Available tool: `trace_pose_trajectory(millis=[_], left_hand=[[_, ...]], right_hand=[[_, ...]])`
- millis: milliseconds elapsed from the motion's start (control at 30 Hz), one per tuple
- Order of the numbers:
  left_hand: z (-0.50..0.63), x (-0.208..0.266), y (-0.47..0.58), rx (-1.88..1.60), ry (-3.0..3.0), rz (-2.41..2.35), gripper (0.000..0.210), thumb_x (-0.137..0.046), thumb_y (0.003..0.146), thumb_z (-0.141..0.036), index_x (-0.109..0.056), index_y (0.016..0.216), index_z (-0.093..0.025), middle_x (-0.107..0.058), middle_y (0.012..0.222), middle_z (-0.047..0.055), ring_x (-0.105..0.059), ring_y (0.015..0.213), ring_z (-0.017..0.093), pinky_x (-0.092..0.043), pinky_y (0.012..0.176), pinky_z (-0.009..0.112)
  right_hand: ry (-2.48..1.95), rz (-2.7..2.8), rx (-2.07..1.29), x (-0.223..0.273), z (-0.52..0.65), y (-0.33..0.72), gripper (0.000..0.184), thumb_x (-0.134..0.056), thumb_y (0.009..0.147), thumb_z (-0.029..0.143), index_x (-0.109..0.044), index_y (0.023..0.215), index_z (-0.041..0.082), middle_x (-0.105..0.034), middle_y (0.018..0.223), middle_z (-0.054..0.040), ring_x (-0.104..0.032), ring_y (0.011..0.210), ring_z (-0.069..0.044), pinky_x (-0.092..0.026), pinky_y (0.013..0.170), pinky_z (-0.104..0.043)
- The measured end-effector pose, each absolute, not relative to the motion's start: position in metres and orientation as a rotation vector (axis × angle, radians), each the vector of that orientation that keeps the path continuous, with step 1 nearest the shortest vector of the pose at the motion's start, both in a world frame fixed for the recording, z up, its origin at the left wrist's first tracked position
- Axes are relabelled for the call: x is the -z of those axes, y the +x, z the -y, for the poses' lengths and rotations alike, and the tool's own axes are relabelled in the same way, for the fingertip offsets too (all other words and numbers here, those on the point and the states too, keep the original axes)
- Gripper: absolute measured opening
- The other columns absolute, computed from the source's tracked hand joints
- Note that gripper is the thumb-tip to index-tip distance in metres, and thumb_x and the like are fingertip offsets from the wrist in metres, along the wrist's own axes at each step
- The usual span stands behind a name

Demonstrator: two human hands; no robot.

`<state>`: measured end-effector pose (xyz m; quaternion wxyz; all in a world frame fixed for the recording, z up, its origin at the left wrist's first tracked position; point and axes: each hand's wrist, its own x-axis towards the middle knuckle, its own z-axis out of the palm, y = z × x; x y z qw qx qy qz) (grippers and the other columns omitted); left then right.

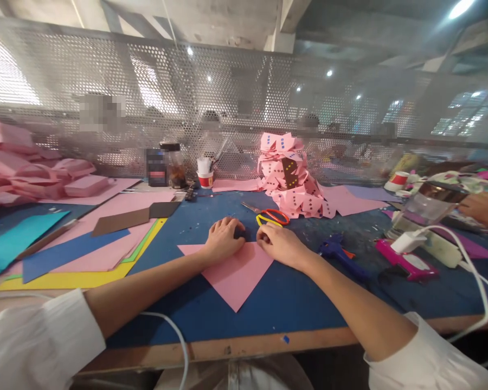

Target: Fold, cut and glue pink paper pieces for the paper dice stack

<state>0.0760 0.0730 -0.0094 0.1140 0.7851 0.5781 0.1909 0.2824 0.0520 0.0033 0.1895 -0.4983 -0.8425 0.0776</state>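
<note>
A pink sheet of paper (pixel 238 276) lies on the blue table mat as a triangle, one corner pointing toward me. My left hand (pixel 223 239) bends over its far edge and holds it down; a dark patch shows between thumb and fingers, too shadowed to make out. At the right part of that edge, my right hand (pixel 282 245) is closed, its fingers curled against the paper. The fingertips are partly hidden. Scissors (pixel 274 218) with red and yellow handles lie just beyond my right hand.
Coloured sheets (pixel 85 252) are stacked on the left, near pink paper shapes (pixel 24 162). A dotted pink paper pile (pixel 290 179) stands ahead. To the right are a blue glue gun (pixel 344 257), a magenta device (pixel 406 261) with a white cable and another person's hand (pixel 483 210).
</note>
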Motion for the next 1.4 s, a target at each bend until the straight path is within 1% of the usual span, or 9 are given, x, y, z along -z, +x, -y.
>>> trace_pose_trajectory(millis=[167, 300, 500, 733, 800, 967, 1167, 1267, 1400], left_hand=[[-0.077, 0.009, 0.067, -0.563, 2.309, -1.625, 0.035, -0.056, 0.077, -0.025, -0.064, 0.111, -0.026, -0.060, 0.136, 0.007, -0.049, 0.132, 0.035, -0.038, 0.111, 0.053], [-0.083, 0.009, 0.060, -0.550, 2.307, -1.582, 0.041, -0.056, 0.073, -0.021, -0.066, 0.112, -0.027, -0.062, 0.134, 0.006, -0.049, 0.132, 0.034, -0.040, 0.111, 0.053], [-0.087, 0.009, 0.057, -0.543, 2.302, -1.536, 0.051, -0.054, 0.068, -0.017, -0.067, 0.116, -0.027, -0.062, 0.136, 0.006, -0.049, 0.134, 0.035, -0.038, 0.112, 0.054], [-0.094, 0.010, 0.049, -0.548, 2.326, -1.464, 0.058, -0.053, 0.062, -0.015, -0.067, 0.118, -0.024, -0.066, 0.132, 0.006, -0.051, 0.133, 0.032, -0.040, 0.113, 0.048], [-0.096, 0.011, 0.045, -0.560, 2.331, -1.450, 0.060, -0.052, 0.061, -0.015, -0.067, 0.119, -0.024, -0.066, 0.131, 0.006, -0.052, 0.132, 0.031, -0.040, 0.113, 0.048], [-0.096, 0.009, 0.031, -0.572, 2.336, -1.432, 0.063, -0.053, 0.064, -0.019, -0.064, 0.126, -0.024, -0.064, 0.135, 0.007, -0.048, 0.136, 0.035, -0.038, 0.114, 0.052], [-0.092, 0.000, 0.011, -0.547, 2.350, -1.389, 0.065, -0.056, 0.064, -0.023, -0.062, 0.129, -0.022, -0.061, 0.138, 0.010, -0.051, 0.133, 0.036, -0.039, 0.114, 0.051], [-0.092, -0.001, 0.001, -0.533, 2.348, -1.379, 0.067, -0.057, 0.064, -0.025, -0.060, 0.130, -0.020, -0.060, 0.140, 0.010, -0.048, 0.137, 0.037, -0.036, 0.117, 0.052], [-0.094, 0.002, -0.013, -0.529, 2.344, -1.380, 0.068, -0.056, 0.064, -0.026, -0.058, 0.132, -0.022, -0.056, 0.146, 0.009, -0.037, 0.146, 0.037, -0.029, 0.121, 0.054]], right_hand=[[-1.410, 2.362, -0.234, -0.003, -0.052, 0.283, 0.006, -0.059, 0.092, 0.018, -0.063, 0.091, 0.022, -0.063, 0.093, -0.0003, -0.059, 0.078, -0.012, -0.039, 0.069, -0.023], [-1.422, 2.367, -0.242, -0.004, -0.052, 0.283, 0.005, -0.060, 0.092, 0.018, -0.064, 0.091, 0.021, -0.063, 0.093, -0.0006, -0.059, 0.079, -0.012, -0.039, 0.070, -0.023], [-1.419, 2.373, -0.247, -0.005, -0.052, 0.283, 0.005, -0.060, 0.092, 0.018, -0.064, 0.090, 0.021, -0.063, 0.093, -0.0006, -0.059, 0.079, -0.012, -0.040, 0.069, -0.023], [-1.405, 2.363, -0.246, -0.004, -0.052, 0.285, 0.005, -0.059, 0.091, 0.018, -0.063, 0.090, 0.022, -0.063, 0.092, 0.0003, -0.059, 0.077, -0.012, -0.039, 0.068, -0.022], [-1.404, 2.365, -0.248, -0.004, -0.052, 0.285, 0.005, -0.059, 0.091, 0.019, -0.063, 0.090, 0.022, -0.063, 0.092, 0.0001, -0.059, 0.078, -0.012, -0.039, 0.069, -0.023], [-1.401, 2.363, -0.252, -0.004, -0.053, 0.285, 0.005, -0.059, 0.091, 0.019, -0.063, 0.090, 0.022, -0.063, 0.092, -0.0005, -0.059, 0.079, -0.012, -0.039, 0.069, -0.023], [-1.393, 2.358, -0.252, -0.004, -0.052, 0.284, 0.005, -0.059, 0.092, 0.018, -0.062, 0.089, 0.022, -0.064, 0.092, -0.0004, -0.060, 0.080, -0.012, -0.039, 0.069, -0.023], [-1.390, 2.357, -0.254, -0.004, -0.052, 0.284, 0.006, -0.058, 0.092, 0.018, -0.062, 0.089, 0.021, -0.064, 0.092, -0.0006, -0.060, 0.079, -0.012, -0.040, 0.070, -0.023], [-1.390, 2.352, -0.258, -0.003, -0.052, 0.284, 0.006, -0.058, 0.092, 0.018, -0.061, 0.088, 0.022, -0.064, 0.093, -0.0005, -0.061, 0.080, -0.012, -0.040, 0.071, -0.023]])
